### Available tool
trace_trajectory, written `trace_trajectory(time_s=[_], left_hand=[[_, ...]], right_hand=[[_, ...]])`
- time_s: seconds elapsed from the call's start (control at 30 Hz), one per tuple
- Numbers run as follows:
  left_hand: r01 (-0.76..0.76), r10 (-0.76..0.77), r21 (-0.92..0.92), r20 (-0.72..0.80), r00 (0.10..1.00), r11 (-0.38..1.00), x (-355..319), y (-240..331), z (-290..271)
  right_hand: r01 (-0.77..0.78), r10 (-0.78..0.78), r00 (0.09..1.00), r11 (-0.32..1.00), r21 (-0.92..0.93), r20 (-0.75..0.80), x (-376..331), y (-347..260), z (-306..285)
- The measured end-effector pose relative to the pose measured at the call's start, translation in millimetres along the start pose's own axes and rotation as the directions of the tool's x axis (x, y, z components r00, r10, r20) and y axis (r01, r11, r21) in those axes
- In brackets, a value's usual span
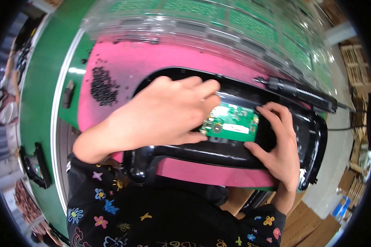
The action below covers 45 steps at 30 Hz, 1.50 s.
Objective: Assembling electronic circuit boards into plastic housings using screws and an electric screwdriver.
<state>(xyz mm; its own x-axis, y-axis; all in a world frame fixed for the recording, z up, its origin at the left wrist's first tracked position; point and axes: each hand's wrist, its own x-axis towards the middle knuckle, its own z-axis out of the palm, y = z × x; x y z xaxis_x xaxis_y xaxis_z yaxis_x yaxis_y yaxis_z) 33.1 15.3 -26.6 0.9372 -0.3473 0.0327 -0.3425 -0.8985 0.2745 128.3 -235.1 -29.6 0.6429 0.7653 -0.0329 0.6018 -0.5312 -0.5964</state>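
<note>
A green circuit board with a white patch lies over the recess of a glossy black plastic housing, which has a curved arm at its left end. My left hand reaches across the housing, its fingers curled in at the board's left end and its thumb at the lower left corner. The left fingertips are partly hidden. My right hand has its thumb at the board's lower right corner and its bent forefinger by the upper right one, holding that end between them.
The housing rests on a pink mat. Small black screws lie heaped at the mat's left. A black electric screwdriver with a cable lies behind the housing. Clear plastic trays of green boards stand at the back. Another black part sits far left.
</note>
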Motion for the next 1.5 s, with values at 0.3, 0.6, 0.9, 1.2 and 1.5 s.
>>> trace_trajectory(time_s=[0.3, 0.6, 0.9, 1.2, 1.5], left_hand=[[0.002, -0.004, -0.027, -0.054, 0.999, 1.0, -15.9, -3.4, 4.5], [0.381, -0.32, 0.043, -0.458, 0.829, 0.924, -81.8, -71.3, -40.8], [0.672, -0.678, -0.118, -0.24, 0.695, 0.731, -157.5, -111.3, -15.9], [0.648, -0.62, -0.062, -0.372, 0.691, 0.759, -126.4, -94.1, -19.0], [-0.191, 0.091, -0.216, -0.401, 0.912, 0.958, -2.0, -18.9, -35.9]], right_hand=[[0.003, -0.003, 1.0, 1.0, 0.006, -0.014, 1.1, -11.0, 2.0], [-0.448, -0.032, 0.724, 0.737, -0.506, -0.689, -19.5, 55.9, -62.3], [-0.249, 0.303, 0.745, 0.953, 0.172, -0.594, -7.1, 99.1, -78.5], [0.241, 0.047, 0.689, 0.926, 0.289, -0.724, 54.6, 17.8, -20.2], [0.615, 0.107, 0.785, -0.004, 0.789, -0.611, 54.3, -20.5, -26.0]])
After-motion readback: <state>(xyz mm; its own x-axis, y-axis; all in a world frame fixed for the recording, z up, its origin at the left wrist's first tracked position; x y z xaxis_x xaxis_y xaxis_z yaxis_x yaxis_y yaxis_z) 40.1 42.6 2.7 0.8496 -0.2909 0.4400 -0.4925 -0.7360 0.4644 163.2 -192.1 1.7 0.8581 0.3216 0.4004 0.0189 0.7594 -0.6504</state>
